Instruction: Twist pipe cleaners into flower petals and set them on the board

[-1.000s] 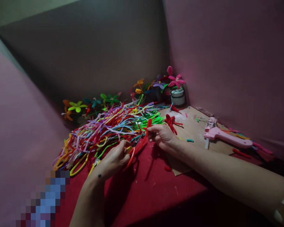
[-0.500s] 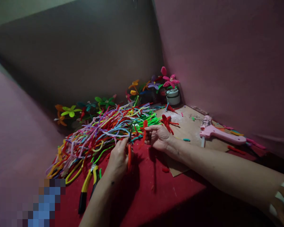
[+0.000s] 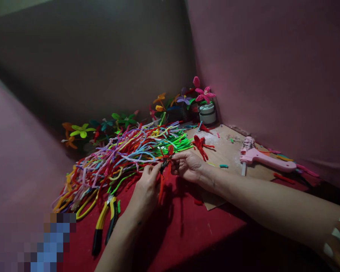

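Observation:
My left hand [image 3: 147, 184] is closed around small pliers with red handles [image 3: 161, 188] and dark jaws. In the fingertips of my right hand [image 3: 190, 166] is a red pipe cleaner [image 3: 170, 150] bent into a loop. The dark jaws meet the red piece just in front of those fingertips; whether they grip it I cannot tell. Behind both hands spreads a large heap of coloured pipe cleaners [image 3: 107, 162]. A red petal bundle [image 3: 200, 145] lies just beyond my right hand.
Yellow-and-black pliers [image 3: 102, 221] lie left of my left forearm on the red tabletop [image 3: 206, 241]. A pink glue gun [image 3: 269, 159] rests on a cardboard sheet [image 3: 223, 141] at right. Finished pipe-cleaner flowers [image 3: 82, 130] and a white jar [image 3: 207, 113] stand along the back.
My left hand has brought the pliers up and right, so their jaws now meet the red pipe cleaner. The right hand has barely moved.

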Demonstrator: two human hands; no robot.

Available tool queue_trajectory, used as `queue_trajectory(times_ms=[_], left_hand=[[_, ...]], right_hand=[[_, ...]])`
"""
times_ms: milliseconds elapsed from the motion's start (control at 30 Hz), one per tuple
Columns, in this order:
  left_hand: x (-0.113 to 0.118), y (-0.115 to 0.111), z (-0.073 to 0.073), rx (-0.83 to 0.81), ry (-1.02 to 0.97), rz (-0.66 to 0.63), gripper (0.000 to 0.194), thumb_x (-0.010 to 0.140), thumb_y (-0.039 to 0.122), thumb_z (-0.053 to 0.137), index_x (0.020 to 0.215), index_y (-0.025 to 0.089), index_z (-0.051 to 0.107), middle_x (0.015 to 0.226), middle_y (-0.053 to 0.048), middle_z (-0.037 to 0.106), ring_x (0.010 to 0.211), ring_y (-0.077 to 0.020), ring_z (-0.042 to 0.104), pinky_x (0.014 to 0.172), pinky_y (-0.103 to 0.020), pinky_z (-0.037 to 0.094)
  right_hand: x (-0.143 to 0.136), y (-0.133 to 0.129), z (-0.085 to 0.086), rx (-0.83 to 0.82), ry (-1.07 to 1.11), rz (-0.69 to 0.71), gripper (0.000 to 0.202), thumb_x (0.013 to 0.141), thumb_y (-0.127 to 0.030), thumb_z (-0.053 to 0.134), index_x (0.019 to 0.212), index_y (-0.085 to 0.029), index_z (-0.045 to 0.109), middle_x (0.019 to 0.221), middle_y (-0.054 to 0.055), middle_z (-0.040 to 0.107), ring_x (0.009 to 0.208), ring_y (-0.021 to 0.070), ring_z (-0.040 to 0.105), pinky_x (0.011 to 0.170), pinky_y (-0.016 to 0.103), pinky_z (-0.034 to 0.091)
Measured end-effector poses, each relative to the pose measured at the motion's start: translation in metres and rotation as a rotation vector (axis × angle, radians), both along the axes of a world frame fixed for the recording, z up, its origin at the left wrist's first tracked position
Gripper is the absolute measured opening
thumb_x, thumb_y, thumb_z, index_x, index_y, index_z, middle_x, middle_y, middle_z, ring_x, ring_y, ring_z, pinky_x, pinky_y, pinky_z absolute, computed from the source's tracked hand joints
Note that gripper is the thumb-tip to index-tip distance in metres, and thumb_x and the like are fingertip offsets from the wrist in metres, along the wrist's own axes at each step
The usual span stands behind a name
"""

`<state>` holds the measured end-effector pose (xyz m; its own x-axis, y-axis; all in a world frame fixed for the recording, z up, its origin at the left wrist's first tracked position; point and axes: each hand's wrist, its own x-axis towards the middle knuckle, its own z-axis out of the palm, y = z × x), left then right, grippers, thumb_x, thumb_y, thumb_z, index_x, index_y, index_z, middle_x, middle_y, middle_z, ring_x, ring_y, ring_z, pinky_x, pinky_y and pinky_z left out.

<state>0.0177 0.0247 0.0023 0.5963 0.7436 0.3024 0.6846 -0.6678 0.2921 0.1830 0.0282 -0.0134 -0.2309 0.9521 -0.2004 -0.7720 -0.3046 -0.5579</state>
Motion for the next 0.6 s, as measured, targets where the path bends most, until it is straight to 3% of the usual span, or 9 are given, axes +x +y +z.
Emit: queue_trajectory(times_ms=[333, 433, 600], left_hand=[[0.0005, -0.0016, 0.0023, -0.065, 0.010, -0.043, 0.047, 0.075, 0.014, 0.043, 0.122, 0.015, 0.042, 0.101, -0.011, 0.046, 0.092, -0.0204, 0.053, 0.079, -0.032, 0.046], [0.0028, -0.0033, 0.0016, -0.038, 0.100, 0.032, 0.041, 0.077, 0.017, 0.043, 0.118, 0.017, 0.044, 0.097, -0.009, 0.047, 0.083, -0.0186, 0.055, 0.073, -0.030, 0.045], [0.0074, -0.0097, 0.0042, 0.055, 0.427, 0.242, 0.025, 0.083, 0.023, 0.036, 0.102, 0.017, 0.051, 0.092, -0.008, 0.052, 0.069, -0.0188, 0.058, 0.059, -0.029, 0.041]], right_hand=[[-0.0069, -0.0051, -0.0008, 0.116, -0.086, 0.001, 0.005, 0.060, -0.008, 0.052, 0.061, -0.013, 0.055, 0.049, -0.001, 0.054, 0.042, 0.0088, 0.044, 0.046, 0.024, 0.031], [-0.0084, -0.0074, 0.0023, 0.106, -0.157, 0.004, 0.004, 0.059, -0.009, 0.053, 0.061, -0.012, 0.055, 0.047, -0.001, 0.051, 0.041, 0.0081, 0.042, 0.044, 0.023, 0.029], [-0.0089, -0.0091, 0.0033, 0.055, -0.184, 0.016, 0.004, 0.058, -0.009, 0.054, 0.059, -0.012, 0.053, 0.046, -0.002, 0.050, 0.043, 0.0075, 0.041, 0.045, 0.023, 0.029]])
